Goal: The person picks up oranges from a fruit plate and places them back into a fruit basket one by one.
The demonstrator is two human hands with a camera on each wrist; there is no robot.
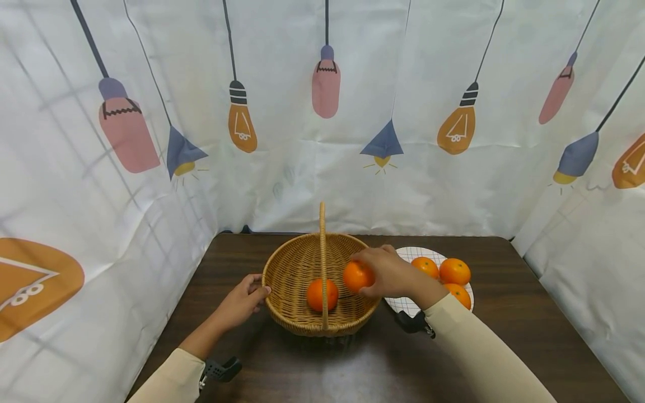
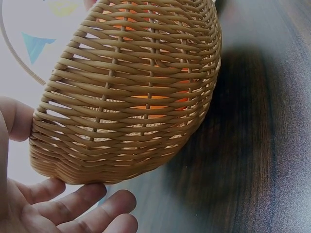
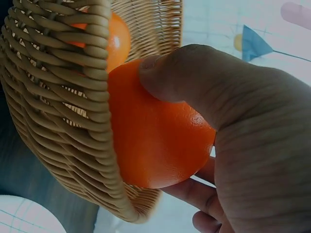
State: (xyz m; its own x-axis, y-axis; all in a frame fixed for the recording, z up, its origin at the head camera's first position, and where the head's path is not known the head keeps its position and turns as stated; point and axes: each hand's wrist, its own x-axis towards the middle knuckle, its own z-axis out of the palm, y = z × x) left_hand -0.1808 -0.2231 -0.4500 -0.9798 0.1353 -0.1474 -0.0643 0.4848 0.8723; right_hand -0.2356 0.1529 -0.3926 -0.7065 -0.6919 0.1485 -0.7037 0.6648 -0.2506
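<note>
A wicker basket point(image 1: 288, 268) with a tall arched handle stands mid-table, and one orange point(image 1: 315, 295) lies inside it. At its left rim, my left hand point(image 1: 243, 301) grips the edge; in the left wrist view the thumb is on one side of the rim and the fingertips point(image 2: 92, 191) touch the other. My right hand point(image 1: 390, 273) holds a second orange point(image 3: 158, 133) between thumb and fingers, over the right part of the basket at its rim. The far side of that held orange is hidden by the basket wall in the right wrist view.
Right of the basket, a white plate point(image 1: 403, 305) with a grid pattern bears several oranges point(image 1: 455, 271), partly behind my right forearm. Everything stands on a dark wooden table point(image 1: 514, 313). A pale curtain point(image 1: 282, 190) printed with lamps hangs behind and at both sides.
</note>
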